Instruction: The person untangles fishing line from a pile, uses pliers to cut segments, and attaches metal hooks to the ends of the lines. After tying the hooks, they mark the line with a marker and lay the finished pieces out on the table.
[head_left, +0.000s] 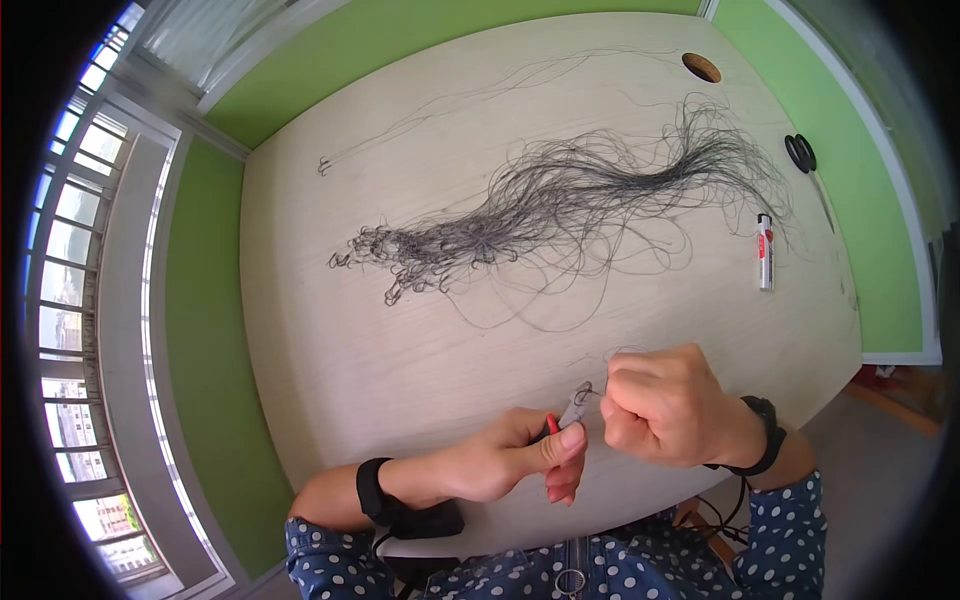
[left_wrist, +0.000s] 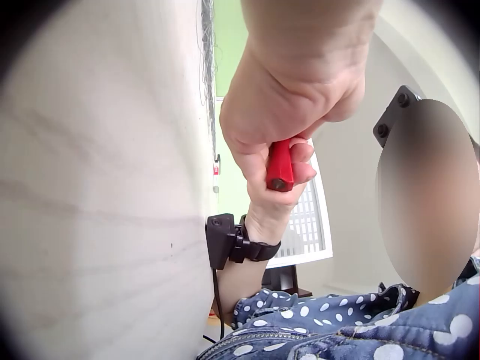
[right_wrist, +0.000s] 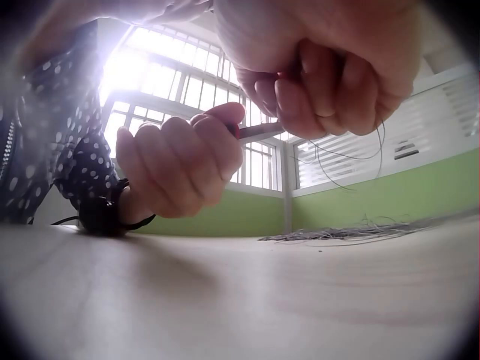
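My left hand (head_left: 505,455) grips a small tool with a red handle (left_wrist: 280,165) and a grey metal end (head_left: 574,408), thumb pressed along it. A small dark hook (head_left: 584,391) lies at the metal end. Close beside it, on the right, my right hand (head_left: 665,410) is curled round a thin dark line (right_wrist: 382,142), whose loose loops hang from the fingers in the right wrist view. In that view my left hand (right_wrist: 184,161) and right hand (right_wrist: 322,67) nearly meet at the metal end. What lies inside the right fist is hidden.
A large tangled bundle of dark lines with hooks (head_left: 480,235) stretches across the table (head_left: 350,370). Behind it lie a few separate lines with hooks (head_left: 323,165). At the right are a white-and-red tube (head_left: 765,255), black-handled scissors (head_left: 800,154) and a round table hole (head_left: 701,68).
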